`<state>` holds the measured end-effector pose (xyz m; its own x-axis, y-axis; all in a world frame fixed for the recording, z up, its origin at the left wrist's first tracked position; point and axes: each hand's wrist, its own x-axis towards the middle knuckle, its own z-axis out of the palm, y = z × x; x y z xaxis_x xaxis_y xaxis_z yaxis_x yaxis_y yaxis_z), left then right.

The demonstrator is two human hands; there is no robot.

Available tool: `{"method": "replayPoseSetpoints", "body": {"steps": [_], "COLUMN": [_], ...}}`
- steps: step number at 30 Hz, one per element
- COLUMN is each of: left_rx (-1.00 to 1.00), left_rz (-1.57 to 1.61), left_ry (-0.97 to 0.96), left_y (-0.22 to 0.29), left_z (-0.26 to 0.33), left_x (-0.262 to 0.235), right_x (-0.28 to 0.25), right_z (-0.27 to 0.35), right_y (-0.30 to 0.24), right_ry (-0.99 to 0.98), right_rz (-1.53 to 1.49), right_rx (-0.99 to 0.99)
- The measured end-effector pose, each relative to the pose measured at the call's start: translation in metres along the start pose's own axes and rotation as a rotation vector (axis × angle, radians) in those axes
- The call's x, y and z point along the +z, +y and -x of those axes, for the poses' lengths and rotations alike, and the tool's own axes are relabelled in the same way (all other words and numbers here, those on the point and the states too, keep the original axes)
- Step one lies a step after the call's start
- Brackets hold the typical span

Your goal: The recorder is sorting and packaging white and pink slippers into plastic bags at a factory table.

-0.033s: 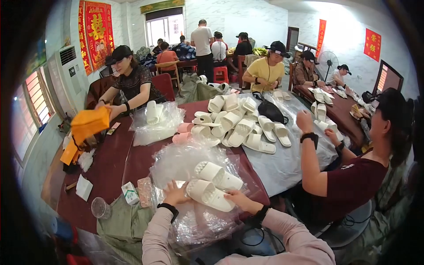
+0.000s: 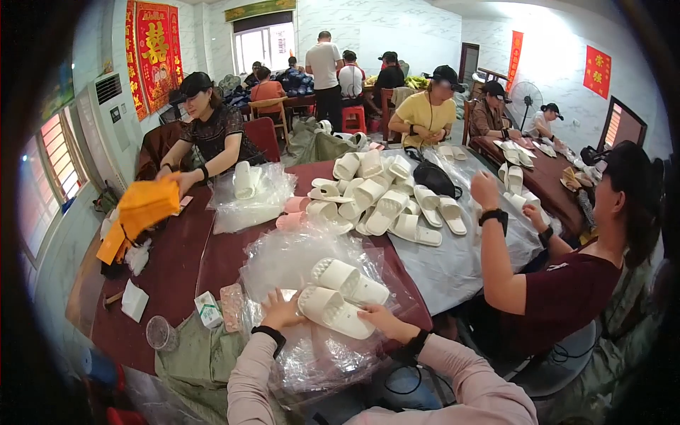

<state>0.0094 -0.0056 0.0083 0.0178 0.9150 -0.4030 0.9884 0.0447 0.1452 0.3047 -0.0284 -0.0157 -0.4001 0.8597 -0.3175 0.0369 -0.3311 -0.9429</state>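
Note:
Two white slide slippers lie side by side on a pile of clear plastic bags [image 2: 319, 361] in front of me. My right hand [image 2: 382, 320] grips the nearer slipper [image 2: 336, 312] by its heel end, thumb on top of the sole. The farther slipper [image 2: 354, 282] rests against it, touched by neither hand. My left hand [image 2: 282, 310] lies on the bags just left of the nearer slipper's toe, fingers spread and holding nothing I can see. Beyond the bags is a heap of white slippers [image 2: 386, 205], with pink slippers [image 2: 291, 220] at its left edge.
At left are a small white-and-green box [image 2: 209, 309], a clear plastic tub [image 2: 161, 333] and a hammer [image 2: 113, 299]. A co-worker across the table handles an orange cloth [image 2: 147, 202]. To my right sits another co-worker [image 2: 567, 283], beside a dark bag [image 2: 433, 178].
The orange cloth in the co-worker's hands has shifted slightly right. The seated co-worker's raised hand at right has moved a little left and down. My hands stay almost still.

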Motion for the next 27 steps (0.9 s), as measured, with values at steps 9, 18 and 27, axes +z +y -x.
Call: {"method": "replayPoseSetpoints", "body": {"steps": [9, 18, 27], "left_rx": [0.245, 0.365, 0.387], "left_rz": [-0.258, -0.106, -0.09], "left_ry": [0.383, 0.342, 0.465], "left_y": [0.033, 0.029, 0.033], "left_z": [0.1, 0.129, 0.132], "left_x": [0.004, 0.069, 0.078], "right_x": [0.02, 0.028, 0.035], "right_z": [0.004, -0.094, -0.076], "right_y": [-0.035, -0.028, -0.044], "right_ry": [0.287, -0.204, 0.008], "right_rz": [1.11, 1.32, 1.003], "right_rx": [-0.508, -0.48, -0.46]}}
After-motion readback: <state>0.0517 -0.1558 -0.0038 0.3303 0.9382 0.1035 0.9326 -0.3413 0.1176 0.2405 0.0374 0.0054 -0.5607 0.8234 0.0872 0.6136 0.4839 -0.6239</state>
